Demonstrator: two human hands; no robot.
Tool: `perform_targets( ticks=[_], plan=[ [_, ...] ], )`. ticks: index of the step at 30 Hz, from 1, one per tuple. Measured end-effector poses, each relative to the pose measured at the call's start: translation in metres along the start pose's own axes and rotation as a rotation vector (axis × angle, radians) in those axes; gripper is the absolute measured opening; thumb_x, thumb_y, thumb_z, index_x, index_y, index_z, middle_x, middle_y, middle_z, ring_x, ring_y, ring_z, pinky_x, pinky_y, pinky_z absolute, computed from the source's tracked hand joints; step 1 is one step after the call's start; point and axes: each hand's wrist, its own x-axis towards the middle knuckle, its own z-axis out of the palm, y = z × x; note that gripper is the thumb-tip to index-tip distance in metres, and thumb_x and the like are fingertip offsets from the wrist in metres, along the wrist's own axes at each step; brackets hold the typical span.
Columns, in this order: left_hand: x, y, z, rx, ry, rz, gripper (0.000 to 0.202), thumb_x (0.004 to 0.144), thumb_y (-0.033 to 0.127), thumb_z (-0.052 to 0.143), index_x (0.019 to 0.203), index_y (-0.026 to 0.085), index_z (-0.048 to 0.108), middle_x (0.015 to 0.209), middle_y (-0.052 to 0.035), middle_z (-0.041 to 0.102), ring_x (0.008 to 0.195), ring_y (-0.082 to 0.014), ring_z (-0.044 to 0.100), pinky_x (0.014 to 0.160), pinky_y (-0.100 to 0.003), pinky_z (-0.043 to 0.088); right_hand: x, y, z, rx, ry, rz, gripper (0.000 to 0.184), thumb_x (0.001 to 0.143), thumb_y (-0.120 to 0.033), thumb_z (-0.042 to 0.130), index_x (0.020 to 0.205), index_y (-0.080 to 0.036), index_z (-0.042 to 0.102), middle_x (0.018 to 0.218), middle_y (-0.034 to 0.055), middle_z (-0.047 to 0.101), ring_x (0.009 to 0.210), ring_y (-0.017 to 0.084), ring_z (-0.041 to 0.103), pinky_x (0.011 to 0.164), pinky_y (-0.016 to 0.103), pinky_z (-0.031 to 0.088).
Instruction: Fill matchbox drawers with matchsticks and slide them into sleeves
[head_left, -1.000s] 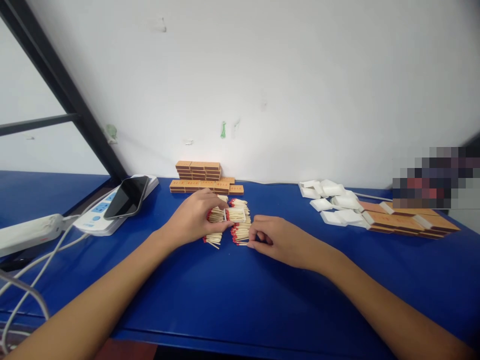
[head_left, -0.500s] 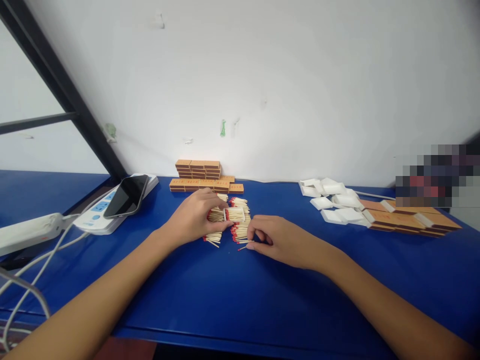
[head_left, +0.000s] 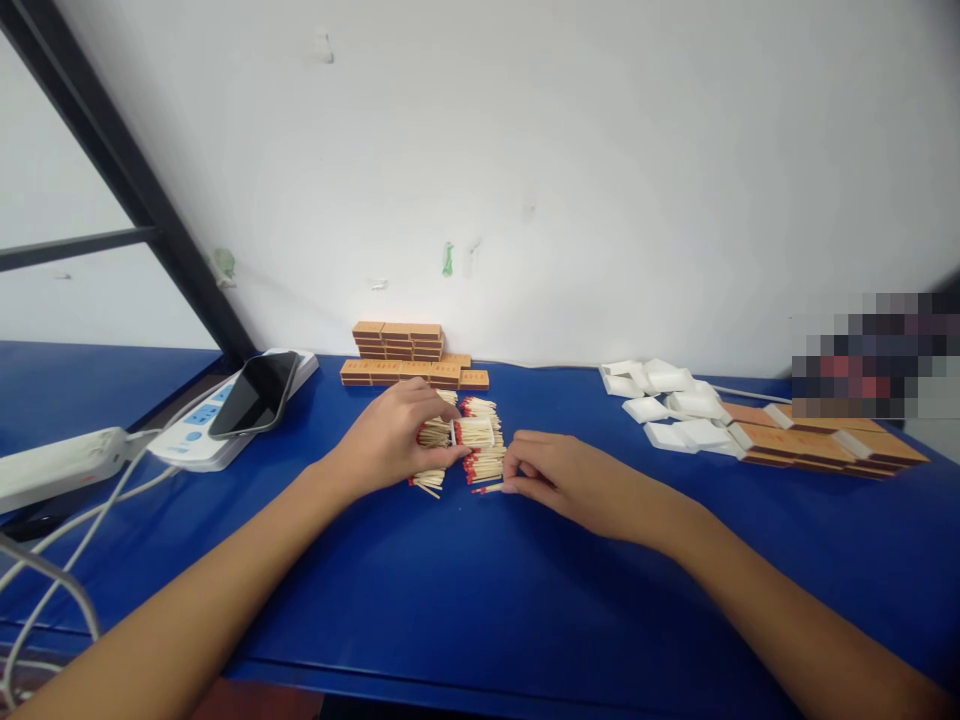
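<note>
A small white matchbox tray [head_left: 493, 437] with red-headed matches in it sits among loose matches on the blue table. My left hand [head_left: 397, 430] grips the tray's left end between thumb and fingers. Loose matches lie in two piles: the left pile [head_left: 429, 480] is partly hidden by my left hand, and the right pile [head_left: 486, 467] shows in front of and behind the tray. My right hand [head_left: 555, 470] is closed in a pinch at the near right corner of that pile. From its fingertips a few matches [head_left: 489, 489] point left, red heads outward.
Stacked brown matchboxes [head_left: 397, 345] stand against the wall. To the right lie several empty white trays [head_left: 667, 400] and brown matchbox sleeves [head_left: 817, 440]. A phone [head_left: 255, 393] rests on a white power strip [head_left: 199, 445] at left, with cables [head_left: 97, 515] trailing down.
My right hand's fingers have closed more tightly, and the matches at its fingertips now lie more level. My left hand still holds the tray. The view has shifted very slightly.
</note>
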Motion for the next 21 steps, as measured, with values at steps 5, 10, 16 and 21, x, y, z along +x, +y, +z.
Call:
perform_targets(
  ticks=[5,10,16,21],
  plan=[
    [0.000,0.005,0.003,-0.042,-0.005,0.011,0.031,0.085,0.025,0.093,0.105,0.016,0.072,0.092,-0.0020,0.067,0.085,-0.0205,0.058,0.074,-0.030,0.045,0.001,0.001,-0.005,-0.017,0.276,-0.008,0.013,0.103,-0.026,0.056,0.093,-0.021,0.063,0.089,0.0016,0.061,0.073,0.014,0.053,0.067,0.028,0.040],
    [-0.001,0.012,0.011,-0.109,-0.005,0.058,0.034,0.085,0.027,0.094,0.106,0.013,0.072,0.091,-0.0032,0.068,0.084,-0.0214,0.059,0.079,-0.034,0.047,0.004,0.001,0.008,-0.115,0.351,-0.011,0.010,0.104,-0.022,0.055,0.095,-0.020,0.060,0.093,0.0020,0.060,0.071,0.014,0.052,0.066,0.029,0.038],
    [-0.001,0.015,0.013,-0.120,0.000,0.076,0.034,0.085,0.027,0.094,0.106,0.012,0.072,0.090,-0.0028,0.068,0.080,-0.0202,0.059,0.079,-0.034,0.047,0.004,0.001,0.014,-0.154,0.390,-0.030,0.007,0.102,-0.021,0.058,0.096,-0.020,0.060,0.092,0.0012,0.059,0.070,0.014,0.051,0.066,0.028,0.038],
    [-0.001,0.009,0.009,-0.077,-0.010,0.056,0.036,0.083,0.024,0.096,0.108,0.013,0.072,0.093,-0.0022,0.068,0.085,-0.0207,0.058,0.078,-0.033,0.046,0.003,-0.001,0.010,-0.129,0.433,-0.056,0.010,0.101,-0.022,0.058,0.093,-0.019,0.062,0.083,-0.0009,0.055,0.066,0.013,0.048,0.064,0.028,0.036]
  ],
)
